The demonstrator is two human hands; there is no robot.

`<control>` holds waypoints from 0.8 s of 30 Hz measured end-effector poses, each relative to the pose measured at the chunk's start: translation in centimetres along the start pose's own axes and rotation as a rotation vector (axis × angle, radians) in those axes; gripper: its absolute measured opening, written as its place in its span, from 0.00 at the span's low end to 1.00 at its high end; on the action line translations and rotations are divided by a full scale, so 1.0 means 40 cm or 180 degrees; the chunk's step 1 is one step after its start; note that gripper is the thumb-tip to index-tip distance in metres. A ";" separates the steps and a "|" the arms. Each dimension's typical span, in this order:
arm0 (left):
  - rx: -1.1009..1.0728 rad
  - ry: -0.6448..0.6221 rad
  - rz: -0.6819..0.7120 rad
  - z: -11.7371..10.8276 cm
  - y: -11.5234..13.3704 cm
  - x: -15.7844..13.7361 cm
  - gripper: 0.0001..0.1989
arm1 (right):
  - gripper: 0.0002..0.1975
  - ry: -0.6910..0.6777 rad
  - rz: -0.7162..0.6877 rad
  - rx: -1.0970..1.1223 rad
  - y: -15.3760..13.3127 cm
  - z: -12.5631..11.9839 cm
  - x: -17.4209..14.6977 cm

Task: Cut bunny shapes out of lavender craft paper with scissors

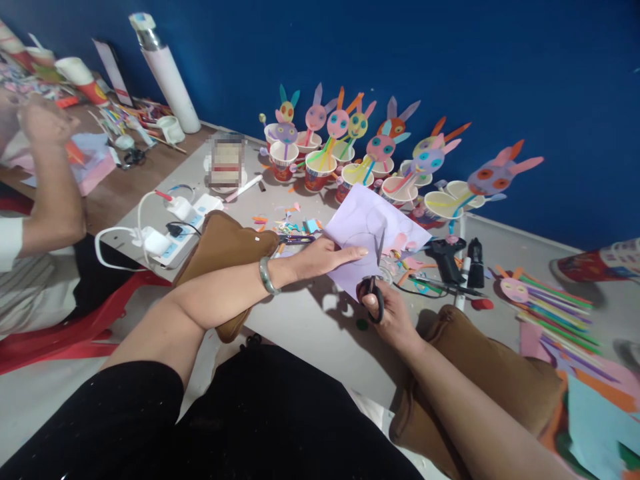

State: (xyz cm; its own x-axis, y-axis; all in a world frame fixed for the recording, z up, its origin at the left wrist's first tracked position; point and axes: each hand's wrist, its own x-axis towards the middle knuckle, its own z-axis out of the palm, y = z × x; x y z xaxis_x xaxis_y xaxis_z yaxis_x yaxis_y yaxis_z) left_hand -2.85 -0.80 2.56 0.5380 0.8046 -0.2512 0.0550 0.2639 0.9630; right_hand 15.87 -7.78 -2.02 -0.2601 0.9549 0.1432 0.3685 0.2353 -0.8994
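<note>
My left hand (pixel 325 259) grips a sheet of light purple paper (pixel 357 213) by its left side, thumb on top. Faint round outlines are drawn on the sheet. In my right hand (pixel 393 313) is a pair of scissors (pixel 379 300) with black handles, my fingers through the loops. The blades point away from me and stand at the paper's near edge, right of my left thumb. Behind the sheet are paper cups (pixel 320 167) with colourful long-eared paper heads on sticks. Small paper scraps (pixel 290 220) lie about on the table beside the paper.
Brown cushions (pixel 225 250) (pixel 480 373) lie under my forearms. A power strip (pixel 193 227) with plugs sits left. A black glue gun (pixel 447 260) and coloured sticks (pixel 560 313) lie right. A white bottle (pixel 167 77) stands by the blue wall. Another person's arm (pixel 53 167) is at far left.
</note>
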 end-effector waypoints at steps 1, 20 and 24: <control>0.0015 0.0003 -0.0004 -0.001 -0.001 0.000 0.24 | 0.32 0.0009 0.0015 -0.0026 0.001 0.000 0.000; 0.0059 -0.0182 0.0134 -0.006 0.010 0.001 0.26 | 0.32 0.0095 0.0223 -0.0044 0.012 -0.006 -0.008; 0.0201 -0.0211 0.0298 -0.015 -0.002 0.012 0.29 | 0.33 0.0148 0.0279 -0.0185 0.024 -0.012 -0.011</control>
State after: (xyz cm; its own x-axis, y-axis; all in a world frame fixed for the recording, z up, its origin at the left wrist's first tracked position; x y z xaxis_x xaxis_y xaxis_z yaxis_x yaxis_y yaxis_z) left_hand -3.13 -0.11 2.31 0.5976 0.7867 -0.1548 0.0535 0.1535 0.9867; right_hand 16.76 -7.88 -2.76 -0.1834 0.9793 0.0853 0.4394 0.1594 -0.8840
